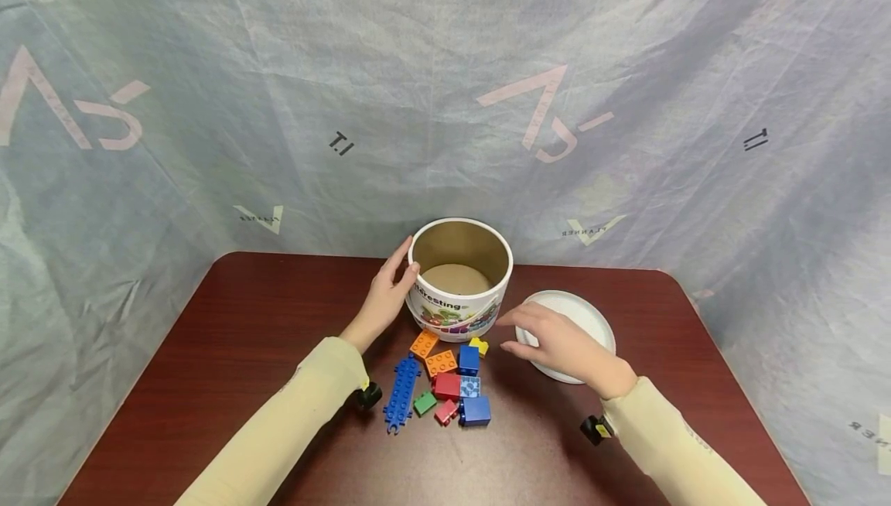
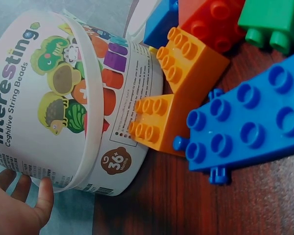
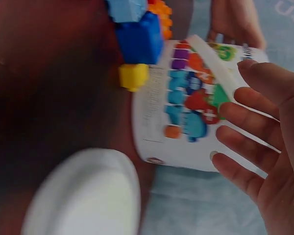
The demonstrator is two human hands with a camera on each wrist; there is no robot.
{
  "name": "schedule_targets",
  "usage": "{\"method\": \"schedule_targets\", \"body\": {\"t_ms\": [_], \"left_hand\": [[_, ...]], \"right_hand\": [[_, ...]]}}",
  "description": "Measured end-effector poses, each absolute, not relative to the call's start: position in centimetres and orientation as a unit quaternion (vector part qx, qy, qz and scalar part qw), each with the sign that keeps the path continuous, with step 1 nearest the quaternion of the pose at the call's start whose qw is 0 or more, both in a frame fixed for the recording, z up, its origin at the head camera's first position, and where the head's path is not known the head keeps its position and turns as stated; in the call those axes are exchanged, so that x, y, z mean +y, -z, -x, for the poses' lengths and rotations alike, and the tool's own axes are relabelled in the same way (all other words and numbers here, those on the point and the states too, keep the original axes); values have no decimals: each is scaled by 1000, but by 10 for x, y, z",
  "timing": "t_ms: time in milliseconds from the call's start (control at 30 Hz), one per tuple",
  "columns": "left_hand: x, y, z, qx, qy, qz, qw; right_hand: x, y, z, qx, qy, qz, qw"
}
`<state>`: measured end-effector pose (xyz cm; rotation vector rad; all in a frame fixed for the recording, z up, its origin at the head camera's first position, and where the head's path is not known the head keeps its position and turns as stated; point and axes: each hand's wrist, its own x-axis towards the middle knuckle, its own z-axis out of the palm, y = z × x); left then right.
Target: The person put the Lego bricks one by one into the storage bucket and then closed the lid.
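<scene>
A white bucket (image 1: 455,312) printed with colourful pictures stands upright, lidless, its tan inner bottom visible. My left hand (image 1: 385,295) rests against the bucket's left side, fingers fairly straight, thumb near the rim. In the left wrist view that hand (image 2: 22,205) appears at the lower left beside the bucket (image 2: 34,98). To the right of the bucket hovers my right hand (image 1: 557,342), partly over a round white lid (image 1: 592,320). Its fingers (image 3: 252,120) are spread and loosely bent with nothing in them; the right wrist view does not settle whether they touch the bucket.
In front of the bucket lie a long blue base piece (image 1: 401,394), orange bricks (image 1: 441,363), red bricks (image 1: 447,386), a green brick (image 1: 424,403), blue bricks (image 1: 476,411) and a small yellow piece (image 1: 479,346). Grey fabric (image 1: 431,104) hangs behind the brown table (image 1: 278,320).
</scene>
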<state>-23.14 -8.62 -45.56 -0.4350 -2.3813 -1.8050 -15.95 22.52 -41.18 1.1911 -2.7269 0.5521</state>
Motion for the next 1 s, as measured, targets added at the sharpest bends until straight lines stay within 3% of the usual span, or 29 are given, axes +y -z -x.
{"method": "schedule_targets", "body": {"t_ms": [200,467,1000], "left_hand": [[-85,428,213,-785,599,150,49],[-85,427,212,-784,600,153,51],[-84,427,211,-780,605,149,57]], "right_hand": [[224,442,159,-902,-203,-376,57],[217,470,159,-915,-218,-337,42],[199,494,163,-926,-184,-316,97]]}}
